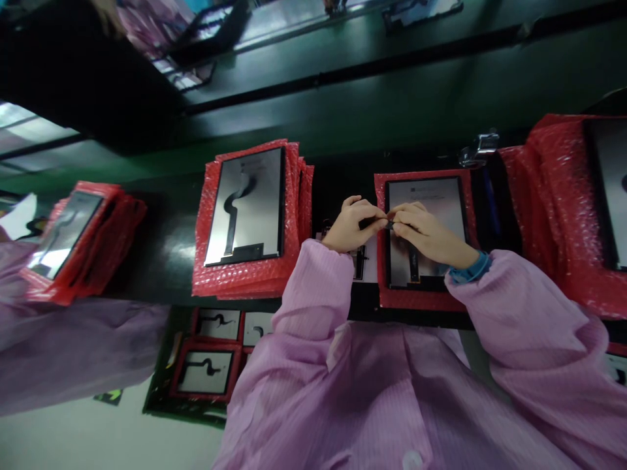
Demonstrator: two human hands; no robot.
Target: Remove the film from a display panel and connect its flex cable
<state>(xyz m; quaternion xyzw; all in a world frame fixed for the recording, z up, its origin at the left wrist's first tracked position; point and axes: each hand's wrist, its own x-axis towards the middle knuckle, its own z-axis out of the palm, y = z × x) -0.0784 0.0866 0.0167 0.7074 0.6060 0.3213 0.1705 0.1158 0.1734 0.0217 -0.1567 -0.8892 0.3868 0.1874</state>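
Observation:
A tablet-sized display panel (443, 196) lies back side up on a red bubble-wrap sheet (421, 299) in front of me. Its dark flex cable (414, 266) runs up from the lower edge and passes under my right hand. At the panel's left edge, my left hand (355, 224) pinches the small dark end of the cable between thumb and fingers. My right hand (428, 234), with a blue band at the wrist, is closed on the same end from the other side. The fingertips of both hands meet there and partly hide it.
Left of me, a similar panel (255, 209) tops a stack of red bubble wrap (300, 215). Another stack (553, 202) stands at right. A co-worker's sleeve (73, 346) is at far left, near a smaller stack (112, 241). Below the bench, a crate (164, 391) holds several panels.

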